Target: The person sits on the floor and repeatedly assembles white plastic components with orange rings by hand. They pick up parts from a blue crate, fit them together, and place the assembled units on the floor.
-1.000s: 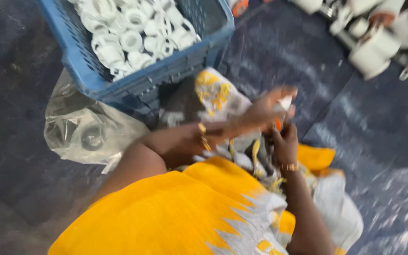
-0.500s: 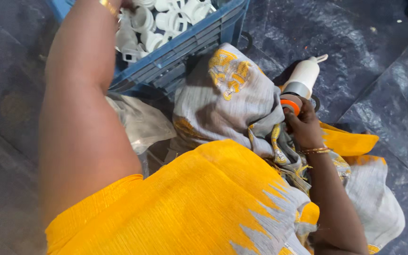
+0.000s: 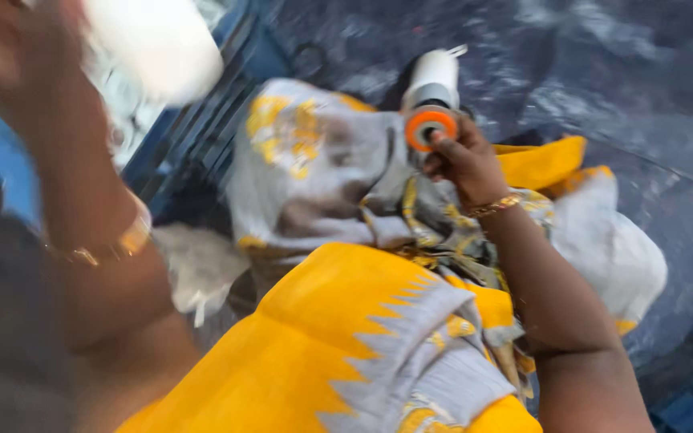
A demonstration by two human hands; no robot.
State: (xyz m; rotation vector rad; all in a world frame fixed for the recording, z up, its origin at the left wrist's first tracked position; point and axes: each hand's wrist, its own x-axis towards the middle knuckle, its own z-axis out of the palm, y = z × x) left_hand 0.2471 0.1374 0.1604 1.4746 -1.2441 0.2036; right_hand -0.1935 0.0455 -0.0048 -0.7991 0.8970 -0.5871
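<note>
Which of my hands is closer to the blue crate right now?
Left. Your left hand, holding a blurred white part, is raised over the blue crate. Your right hand is off to its right, gripping a white fitting with an orange ring.

Both arms are bare, with no sleeves in view. The left hand (image 3: 10,48), blurred at the upper left of the frame, has a gold bangle (image 3: 110,244) at its wrist. The right hand (image 3: 463,160), upper centre, has a thinner gold bracelet (image 3: 495,206). A yellow garment (image 3: 314,353) with grey zigzag edging and patterned grey cloth fills the lower centre.
</note>
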